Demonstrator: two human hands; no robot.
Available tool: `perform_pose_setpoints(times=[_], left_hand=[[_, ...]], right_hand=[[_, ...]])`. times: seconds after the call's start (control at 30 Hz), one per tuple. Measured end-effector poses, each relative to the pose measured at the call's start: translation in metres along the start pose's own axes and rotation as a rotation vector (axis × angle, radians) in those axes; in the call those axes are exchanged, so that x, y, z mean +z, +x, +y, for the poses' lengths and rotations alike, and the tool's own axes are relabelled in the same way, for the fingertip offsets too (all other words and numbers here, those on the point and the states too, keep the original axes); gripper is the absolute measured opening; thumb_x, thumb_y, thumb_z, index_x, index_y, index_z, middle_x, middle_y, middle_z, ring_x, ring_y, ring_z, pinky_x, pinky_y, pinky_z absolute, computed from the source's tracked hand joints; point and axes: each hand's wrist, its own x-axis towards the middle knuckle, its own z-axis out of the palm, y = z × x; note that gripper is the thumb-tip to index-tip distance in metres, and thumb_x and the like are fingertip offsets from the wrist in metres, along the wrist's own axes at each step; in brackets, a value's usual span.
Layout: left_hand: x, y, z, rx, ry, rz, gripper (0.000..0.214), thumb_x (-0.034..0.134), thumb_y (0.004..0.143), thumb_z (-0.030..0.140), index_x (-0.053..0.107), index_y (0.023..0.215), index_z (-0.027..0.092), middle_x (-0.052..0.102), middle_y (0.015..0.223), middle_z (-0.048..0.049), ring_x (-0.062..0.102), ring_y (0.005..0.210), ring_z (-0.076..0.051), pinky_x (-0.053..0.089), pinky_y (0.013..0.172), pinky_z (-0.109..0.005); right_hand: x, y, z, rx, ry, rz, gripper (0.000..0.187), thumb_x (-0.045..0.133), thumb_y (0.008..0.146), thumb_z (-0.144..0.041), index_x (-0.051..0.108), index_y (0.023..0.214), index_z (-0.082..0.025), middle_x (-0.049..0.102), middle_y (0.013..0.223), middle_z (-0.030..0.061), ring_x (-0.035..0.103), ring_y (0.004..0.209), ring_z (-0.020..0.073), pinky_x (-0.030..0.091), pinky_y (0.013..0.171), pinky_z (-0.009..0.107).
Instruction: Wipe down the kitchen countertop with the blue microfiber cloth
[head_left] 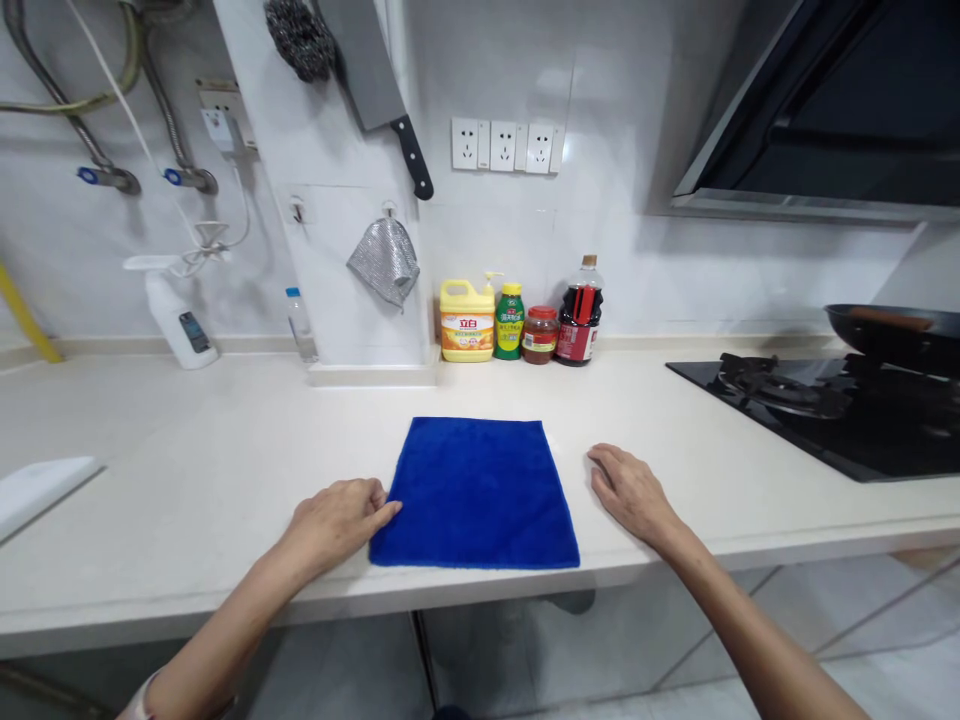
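Note:
A square blue cloth (pixel 476 490) lies flat on the white counter, its near edge close to the counter's front edge. My left hand (pixel 337 520) rests at the cloth's left side, its thumb tip over the edge and its fingers loosely bent; no part of the cloth is lifted. To the right of the cloth, apart from it, my right hand (pixel 630 490) lies on the counter with fingers slightly curled and nothing in them.
Against the wall stand a yellow detergent jug (pixel 467 325), a green bottle (pixel 509 325), a red-lidded jar (pixel 539 338) and a dark sauce bottle (pixel 580 315). A gas stove (pixel 757 400) with a wok (pixel 892 335) is at right. A cleaver (pixel 375 80) hangs above; a spray bottle (pixel 180 320) stands left.

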Motion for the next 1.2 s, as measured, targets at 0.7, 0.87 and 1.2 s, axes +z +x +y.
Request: perform_pose_setpoints(times=[0.7,0.87,1.2], left_hand=[[0.044,0.07,0.108,0.573,0.031,-0.028,0.066,0.031,0.095,0.065,0.034,0.151,0.03,0.019,0.162,-0.0074,0.011,0.15,-0.028,0.011,0.122,-0.051],[0.058,0.069,0.112,0.562,0.037,-0.019,0.066,0.026,0.094,0.068,0.027,0.152,0.037,0.012,0.163,-0.0042,0.004,0.15,-0.027,0.005,0.121,-0.056],[0.045,0.067,0.072,0.494,0.069,-0.027,0.064,0.023,0.094,0.068,0.027,0.151,0.039,0.012,0.163,0.0,0.006,0.151,-0.023,0.005,0.123,-0.051]], right_hand=[[-0.003,0.001,-0.001,0.02,0.0,-0.012,0.032,0.04,0.091,-0.024,0.062,0.113,-0.016,0.064,0.124,0.0127,0.06,0.112,0.0272,0.046,0.095,0.043],[-0.001,0.001,0.002,0.02,0.017,-0.005,0.031,0.04,0.09,-0.025,0.062,0.112,-0.017,0.063,0.124,0.012,0.06,0.11,0.0265,0.046,0.096,0.044],[0.002,-0.002,0.011,0.001,0.1,0.016,0.035,0.04,0.092,-0.029,0.062,0.115,-0.016,0.064,0.125,0.013,0.06,0.115,0.0263,0.046,0.1,0.044]])
